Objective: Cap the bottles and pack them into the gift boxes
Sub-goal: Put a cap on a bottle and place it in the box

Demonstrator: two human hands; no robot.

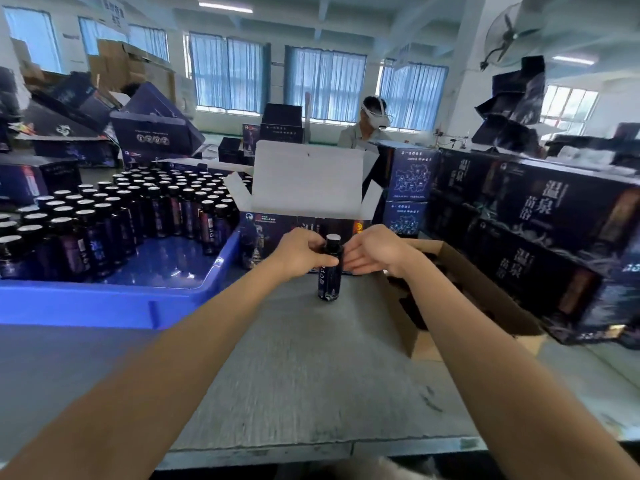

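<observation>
Steadying the upright bottle [329, 268] on the surface [311, 358], left hand [304, 252] grips its neck; right hand [372, 252], loosely open, touches at three o'clock, likely for capping.

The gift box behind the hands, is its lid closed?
No, the gift box stands open, its white lid flap raised upright behind the bottle that the left hand grips.

Blue curtains [227, 71] cover the windows along the back wall, a wall fan [509, 34] hangs at upper right, and a person wearing a white headset [372, 114] sits beyond the grey surface [294, 358].
</observation>
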